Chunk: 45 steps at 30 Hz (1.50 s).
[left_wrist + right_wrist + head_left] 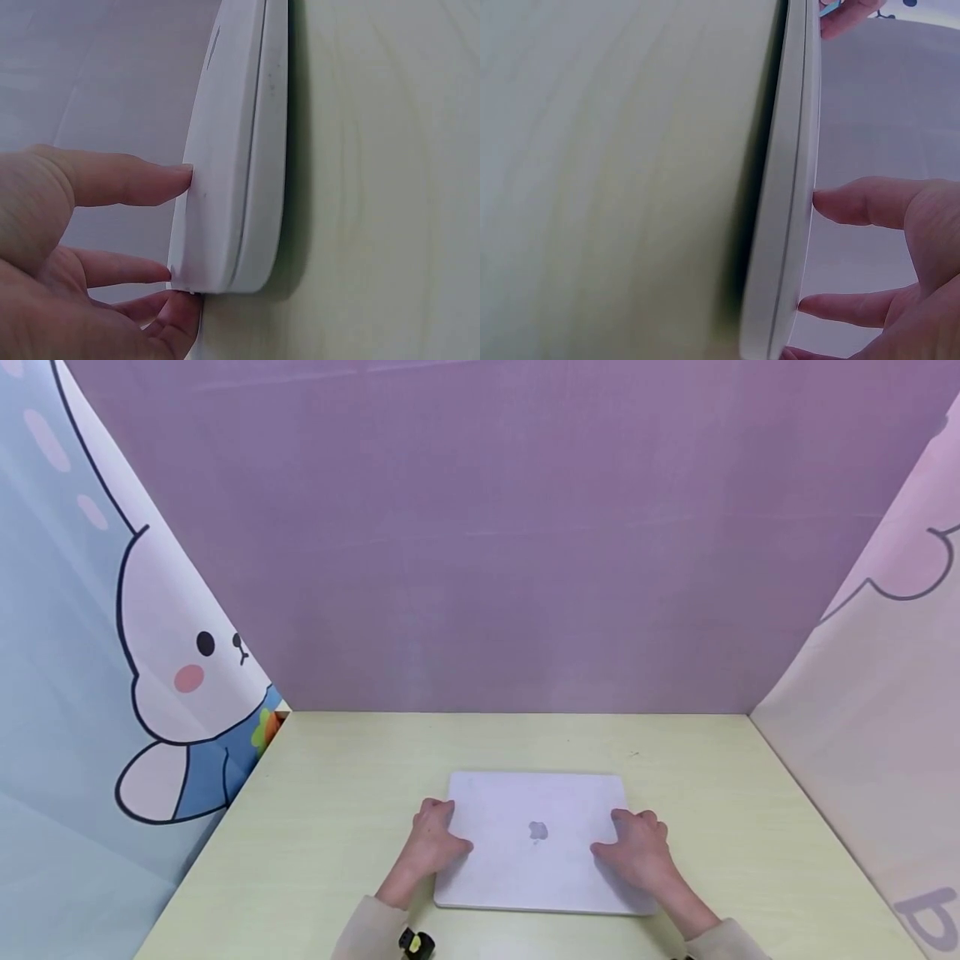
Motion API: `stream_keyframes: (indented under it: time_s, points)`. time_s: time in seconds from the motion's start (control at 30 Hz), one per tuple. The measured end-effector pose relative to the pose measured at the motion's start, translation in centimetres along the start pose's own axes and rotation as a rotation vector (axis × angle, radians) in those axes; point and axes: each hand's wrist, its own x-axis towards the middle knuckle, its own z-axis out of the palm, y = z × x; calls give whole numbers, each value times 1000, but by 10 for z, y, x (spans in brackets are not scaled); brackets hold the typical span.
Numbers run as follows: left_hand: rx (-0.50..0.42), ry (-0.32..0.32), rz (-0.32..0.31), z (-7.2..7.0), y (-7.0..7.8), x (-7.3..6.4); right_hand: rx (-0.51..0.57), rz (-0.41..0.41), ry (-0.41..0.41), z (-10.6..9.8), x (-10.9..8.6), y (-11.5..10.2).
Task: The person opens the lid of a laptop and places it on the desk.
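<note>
A closed silver laptop [525, 877] with a dark apple logo [538, 831] on its lid is at the front middle of the table, lid up. My left hand [432, 841] grips its left side, with the thumb [142, 178] on the lid and other fingers at the side edge, some curled low against it. On the opposite side, my right hand [637, 847] holds the laptop likewise, its thumb [862, 201] on the lid and its index finger [847, 307] at the edge. A dark shadow runs along the laptop's front underside in both wrist views.
The pale wood-grain table [360, 760] meets a purple backdrop [480, 543] behind. Printed curtains with a cartoon rabbit [187, 702] and pink shapes flank it at left and right. Beige sleeves [371, 931] cover the forearms, and a small black device [417, 945] sits near the left cuff.
</note>
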Motion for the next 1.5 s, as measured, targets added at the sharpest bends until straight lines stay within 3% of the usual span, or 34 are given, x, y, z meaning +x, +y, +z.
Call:
stream_keyframes:
  time_s: [0.43, 0.67, 1.1, 1.37, 1.5]
  points:
    - [1, -1, 0, -3, -3, -1, -38, -20, -19, 0, 0, 0]
    - [25, -15, 6, -5, -1, -5, -96, -88, -47, -4, -1, 5]
    - [224, -77, 167, -6, -2, -16, -199, -203, -18, -6, -14, 2]
    - [350, -190, 259, -14, -1, -25, -249, -310, -15, -3, -25, -15]
    - [408, -216, 320, -17, -4, -31, -254, -390, 6, 3, -29, -20]
